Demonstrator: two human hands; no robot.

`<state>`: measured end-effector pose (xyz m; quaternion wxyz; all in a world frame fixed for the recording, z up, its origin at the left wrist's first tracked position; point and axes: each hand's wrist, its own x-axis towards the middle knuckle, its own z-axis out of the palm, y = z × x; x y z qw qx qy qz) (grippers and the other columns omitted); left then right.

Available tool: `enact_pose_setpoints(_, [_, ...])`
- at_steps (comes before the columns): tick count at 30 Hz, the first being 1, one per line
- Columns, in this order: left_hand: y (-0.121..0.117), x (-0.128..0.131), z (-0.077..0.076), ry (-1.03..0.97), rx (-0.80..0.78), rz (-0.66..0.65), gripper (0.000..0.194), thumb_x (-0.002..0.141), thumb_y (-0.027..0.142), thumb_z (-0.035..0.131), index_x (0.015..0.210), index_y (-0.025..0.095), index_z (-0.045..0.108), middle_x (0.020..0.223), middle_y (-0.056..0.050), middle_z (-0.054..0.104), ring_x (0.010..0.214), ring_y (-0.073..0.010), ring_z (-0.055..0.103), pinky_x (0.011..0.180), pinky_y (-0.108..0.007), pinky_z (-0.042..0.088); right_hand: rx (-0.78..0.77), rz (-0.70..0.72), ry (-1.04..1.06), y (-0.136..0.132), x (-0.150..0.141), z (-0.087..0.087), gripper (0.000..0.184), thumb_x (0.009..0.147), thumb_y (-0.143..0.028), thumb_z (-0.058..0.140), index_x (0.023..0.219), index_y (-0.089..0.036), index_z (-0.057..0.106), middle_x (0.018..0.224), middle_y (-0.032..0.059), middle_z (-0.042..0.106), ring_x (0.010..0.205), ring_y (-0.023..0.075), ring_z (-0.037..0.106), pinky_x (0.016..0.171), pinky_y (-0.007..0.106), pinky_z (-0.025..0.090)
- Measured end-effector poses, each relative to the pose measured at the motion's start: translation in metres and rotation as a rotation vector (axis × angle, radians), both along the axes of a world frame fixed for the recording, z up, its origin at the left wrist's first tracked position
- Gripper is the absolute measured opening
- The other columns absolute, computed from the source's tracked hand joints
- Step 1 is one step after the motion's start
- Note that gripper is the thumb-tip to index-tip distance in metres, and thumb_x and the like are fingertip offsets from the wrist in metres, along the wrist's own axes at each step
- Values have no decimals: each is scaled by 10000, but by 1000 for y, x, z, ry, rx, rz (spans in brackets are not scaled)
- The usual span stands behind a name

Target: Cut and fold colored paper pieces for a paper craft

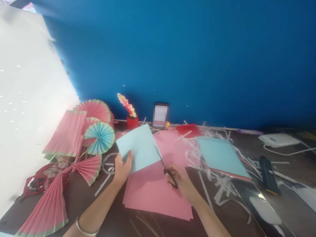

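The left hand (123, 167) has its fingers clamped on a light blue rectangular paper sheet (139, 148) at the near left corner, thumb on the upper face. The sheet is held tilted above a stack of pink rectangular paper sheets (158, 196), which lies in the middle of the dark brown bench (105, 216). The right hand (177, 179) has its fingers closed around the dark handle of a pair of slender metal scissors (173, 180); the blades lie at the sheet's right edge, and whether they are parted I cannot tell.

To the left are pink pleated paper fans with green edges (47, 208) and a round light blue pleated paper fan (99, 138). At the far side stands a small red pot (132, 123). To the right, thin white paper strips (225, 188) lie tangled around a light blue paper stack (223, 155).
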<state>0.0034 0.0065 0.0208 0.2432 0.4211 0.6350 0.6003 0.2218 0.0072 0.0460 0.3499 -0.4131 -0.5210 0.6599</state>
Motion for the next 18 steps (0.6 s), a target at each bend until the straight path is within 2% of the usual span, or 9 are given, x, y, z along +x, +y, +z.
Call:
enact_pose_setpoints(5, [0,0,0,4,12,13,397,776,353,564,1088,107,572,1041,-138,638,977,-231,597,869,-360,461,4,11,29,0,1,-1,345,682,-500,601,785,-192,483,590,-39,463,466,67,388,448,235,318])
enact_pose_setpoints(18, [0,0,-1,-18,-5,17,388,769,360,568,1066,112,579,1046,-134,636,989,-234,589,875,-361,457,-7,18,7,1,1,-4,295,692,-439,616,779,-200,468,622,-37,475,481,67,399,452,229,298])
